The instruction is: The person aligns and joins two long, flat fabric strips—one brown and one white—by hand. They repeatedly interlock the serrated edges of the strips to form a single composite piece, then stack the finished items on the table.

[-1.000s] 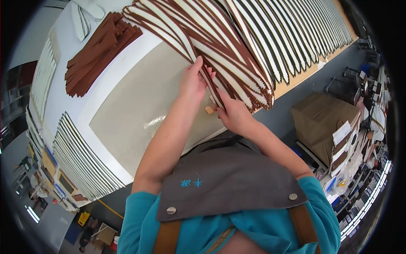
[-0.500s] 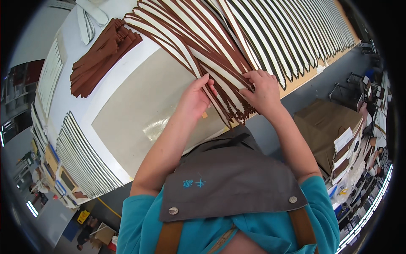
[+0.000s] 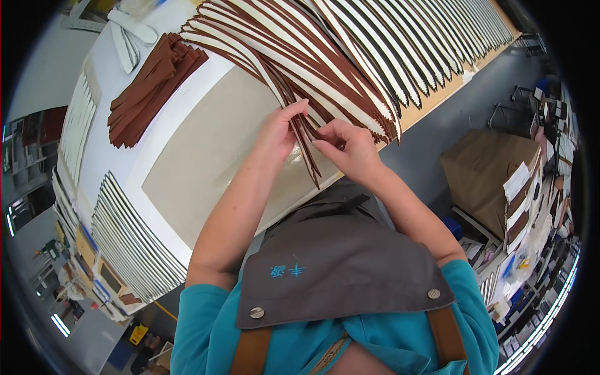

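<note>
Seen from the head camera, both hands meet over the white counter (image 3: 112,144): the left hand (image 3: 278,131) and the right hand (image 3: 350,150) pinch a bundle of narrow brown pointed leather strips (image 3: 300,134) fanned across a beige mat (image 3: 206,169), while a stack of brown strips (image 3: 150,87) lies well apart.
</note>
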Action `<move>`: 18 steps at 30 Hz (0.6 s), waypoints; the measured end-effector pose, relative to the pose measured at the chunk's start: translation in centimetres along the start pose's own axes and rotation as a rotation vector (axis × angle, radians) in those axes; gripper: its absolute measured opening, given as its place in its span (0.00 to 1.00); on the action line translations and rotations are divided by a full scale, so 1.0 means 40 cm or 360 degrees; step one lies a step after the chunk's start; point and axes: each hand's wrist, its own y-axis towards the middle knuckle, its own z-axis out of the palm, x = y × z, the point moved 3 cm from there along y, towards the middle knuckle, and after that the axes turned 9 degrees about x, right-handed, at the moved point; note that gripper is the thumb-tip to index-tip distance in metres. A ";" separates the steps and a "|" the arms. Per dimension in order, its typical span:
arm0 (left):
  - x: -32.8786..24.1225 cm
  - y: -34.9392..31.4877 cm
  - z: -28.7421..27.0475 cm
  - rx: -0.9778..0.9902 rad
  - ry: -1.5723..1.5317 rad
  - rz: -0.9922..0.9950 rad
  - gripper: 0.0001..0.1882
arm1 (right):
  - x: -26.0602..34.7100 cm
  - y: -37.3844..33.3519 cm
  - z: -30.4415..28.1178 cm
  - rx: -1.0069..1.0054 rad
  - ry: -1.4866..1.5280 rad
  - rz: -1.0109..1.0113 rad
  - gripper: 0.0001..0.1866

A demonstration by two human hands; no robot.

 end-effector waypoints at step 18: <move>-0.010 0.009 -0.001 0.0186 -0.0058 -0.0254 0.09 | -0.051 -0.019 -0.149 -0.0619 -0.1156 0.0029 0.11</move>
